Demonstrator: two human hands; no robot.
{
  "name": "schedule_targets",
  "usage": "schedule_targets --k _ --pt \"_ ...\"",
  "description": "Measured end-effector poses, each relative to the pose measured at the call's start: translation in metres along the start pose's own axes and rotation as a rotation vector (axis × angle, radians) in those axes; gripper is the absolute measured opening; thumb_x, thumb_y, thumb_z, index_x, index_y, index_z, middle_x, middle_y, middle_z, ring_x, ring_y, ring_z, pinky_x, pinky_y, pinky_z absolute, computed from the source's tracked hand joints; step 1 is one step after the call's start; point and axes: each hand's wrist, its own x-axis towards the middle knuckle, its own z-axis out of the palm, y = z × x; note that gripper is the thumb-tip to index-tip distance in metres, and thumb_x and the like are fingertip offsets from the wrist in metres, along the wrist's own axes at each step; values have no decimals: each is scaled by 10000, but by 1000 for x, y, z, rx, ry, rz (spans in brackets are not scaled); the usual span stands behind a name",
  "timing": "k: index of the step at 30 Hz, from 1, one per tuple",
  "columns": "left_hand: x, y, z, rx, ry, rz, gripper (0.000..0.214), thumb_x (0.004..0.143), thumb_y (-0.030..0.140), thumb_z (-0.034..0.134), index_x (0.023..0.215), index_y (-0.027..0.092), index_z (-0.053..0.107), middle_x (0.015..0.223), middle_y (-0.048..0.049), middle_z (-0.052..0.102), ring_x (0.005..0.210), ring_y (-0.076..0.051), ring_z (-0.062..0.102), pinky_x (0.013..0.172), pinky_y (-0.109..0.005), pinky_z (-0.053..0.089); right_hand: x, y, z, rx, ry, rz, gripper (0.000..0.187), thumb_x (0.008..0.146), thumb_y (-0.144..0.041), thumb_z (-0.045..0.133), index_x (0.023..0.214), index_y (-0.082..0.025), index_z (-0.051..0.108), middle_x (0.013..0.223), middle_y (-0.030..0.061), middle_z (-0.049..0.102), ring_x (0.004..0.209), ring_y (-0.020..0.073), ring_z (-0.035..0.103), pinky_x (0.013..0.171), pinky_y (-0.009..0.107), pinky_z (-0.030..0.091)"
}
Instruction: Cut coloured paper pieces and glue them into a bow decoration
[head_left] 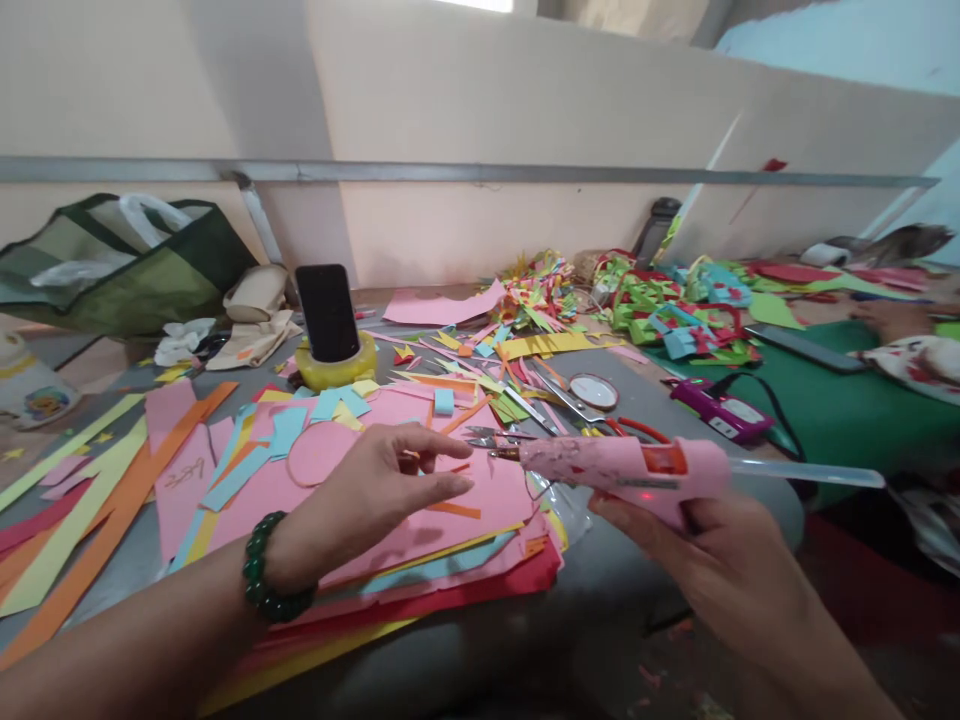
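In my right hand (724, 560) is a pink hot glue gun (615, 468), held level with its nozzle toward the left and a small red light lit. A long clear glue stick (810, 471) sticks out of its back end. My left hand (382, 490), with a green bead bracelet (262, 570) on the wrist, hovers over a stack of pink paper (360, 540). Its thumb and forefinger are apart, just short of the nozzle, with nothing visible between them. Tweezers or a similar pointed metal tool (495, 434) show by the nozzle, partly hidden.
Scissors (566, 395) and a roll of tape (594, 391) lie behind the glue gun. A phone (328, 312) stands in a yellow holder. Paper strips (124, 500) cover the left side. A purple power strip (720, 408) sits right. Another person's hand (896, 318) is at far right.
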Motion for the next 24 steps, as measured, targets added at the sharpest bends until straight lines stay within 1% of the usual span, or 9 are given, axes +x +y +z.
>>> schedule_targets --k 3,5,9,12,14,16,20,21,24 --pt "1 6 10 -242 -124 -77 198 719 318 688 846 169 716 769 -10 665 735 -138 575 677 -229 441 -4 -6 3 117 -80 -30 302 784 -479 581 902 -226 699 883 39 731 801 264 678 672 338 566" --pt "1 9 14 -297 -135 -103 136 731 292 671 724 159 700 737 -5 665 749 -135 582 701 -226 448 -8 -8 4 166 -92 -42 308 788 -461 585 943 -220 697 942 50 725 862 270 673 722 354 564" --pt "-5 11 19 -238 -131 -65 147 742 293 650 692 162 692 725 -11 671 739 -146 587 696 -242 453 -14 0 -5 174 -7 14 266 738 -470 616 800 -235 724 781 37 733 710 261 682 595 333 568" --pt "-15 9 35 -29 -151 36 181 772 309 618 705 164 704 749 -34 673 724 -160 596 650 -250 453 -15 14 -19 133 300 218 303 602 -502 687 497 -222 647 452 29 615 409 215 560 346 295 447" --pt "-23 9 54 216 -239 197 202 814 342 589 784 183 711 795 -43 673 753 -173 608 655 -260 457 -15 22 -26 157 504 347 345 553 -491 714 408 -212 571 376 24 539 364 189 497 305 279 371" --pt "-29 10 74 516 -330 390 331 820 447 574 981 171 660 911 -85 676 808 -221 622 661 -304 472 -17 27 -31 205 610 386 332 552 -468 723 422 -204 570 408 28 552 418 194 520 339 279 377" --pt "-31 18 96 890 -399 614 159 866 278 510 880 157 612 837 -93 658 748 -226 614 597 -326 468 -24 24 -33 186 575 290 301 550 -448 710 431 -206 575 433 21 557 449 199 531 374 291 400" --pt "-31 21 95 917 -406 664 125 828 248 546 898 159 601 894 -99 652 778 -230 607 613 -334 470 -26 22 -33 174 540 271 296 556 -454 698 440 -207 584 438 18 561 441 197 529 378 295 410" --pt "-33 29 81 903 -438 748 308 704 251 636 998 187 567 1029 -84 625 854 -236 577 687 -364 465 -29 19 -36 110 419 251 302 589 -472 661 454 -210 599 436 13 561 419 197 526 371 298 423"
